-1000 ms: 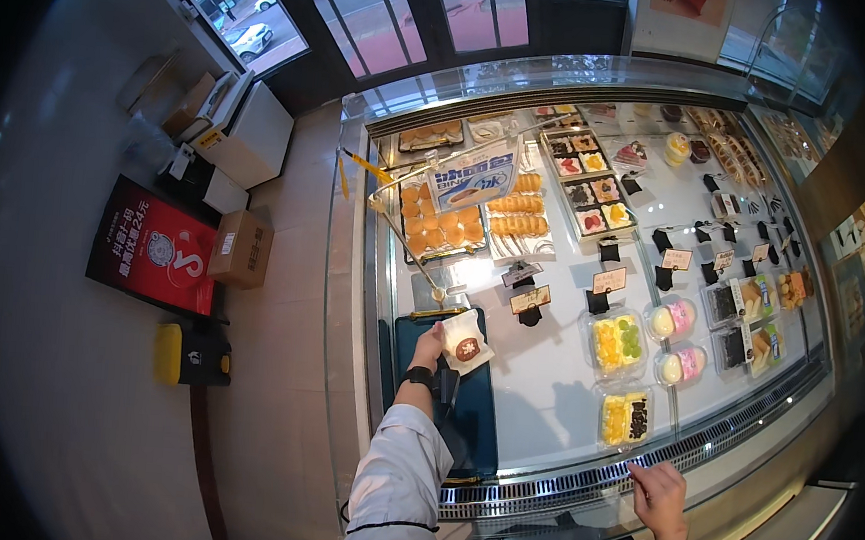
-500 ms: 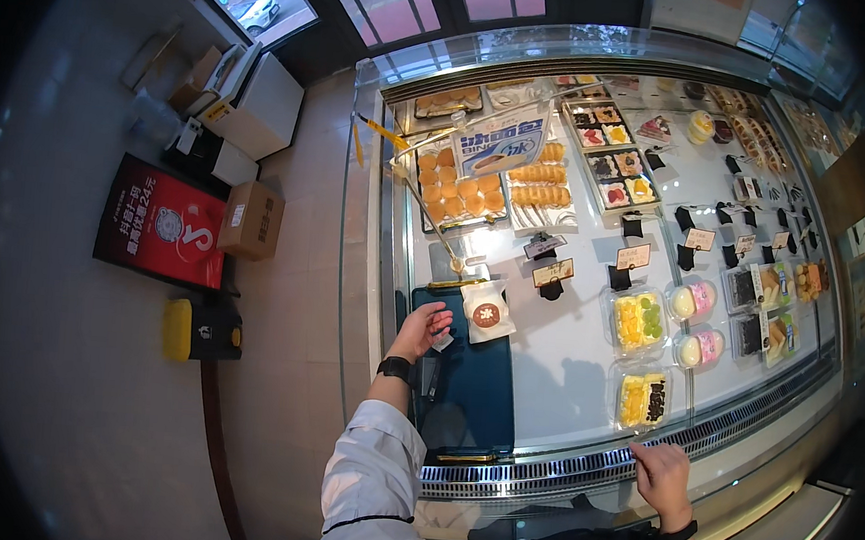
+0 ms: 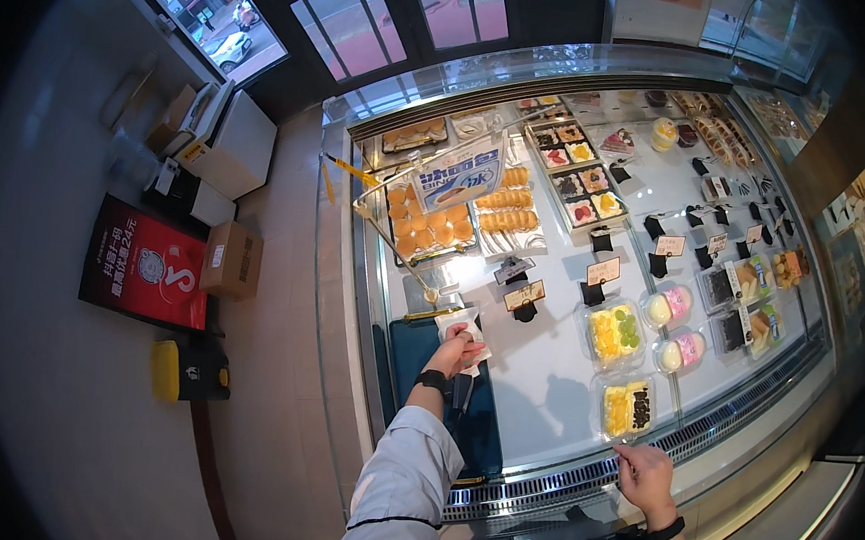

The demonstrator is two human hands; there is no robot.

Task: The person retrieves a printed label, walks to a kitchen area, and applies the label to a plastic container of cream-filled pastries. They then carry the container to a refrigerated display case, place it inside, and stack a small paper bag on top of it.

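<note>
My left hand point(image 3: 457, 352) reaches into the display case, its fingers drawn together on a small white paper bag point(image 3: 460, 321) and covering part of it. The bag lies at the far end of a dark blue tray point(image 3: 409, 354) with gold handles. A small dark piece point(image 3: 461, 392) shows beside my wrist on the tray. My right hand point(image 3: 647, 476) is at the near edge of the case, fingers curled; whatever is in them is hidden. Just beyond it sits a clear box of yellow cake point(image 3: 627, 408).
A sign on a stand point(image 3: 459, 177) rises among round buns point(image 3: 425, 227) and long pastries point(image 3: 507, 210). Further boxed fruit cake point(image 3: 613, 335), cups and price cards point(image 3: 603, 271) fill the right side. A slotted vent point(image 3: 538, 485) runs along the near edge. Left stand a cardboard box point(image 3: 232, 259) and red board point(image 3: 142, 265).
My left hand has moved from beside the paper bag onto it, and its fingers have closed. The view has shifted; my right hand stays at the near edge.
</note>
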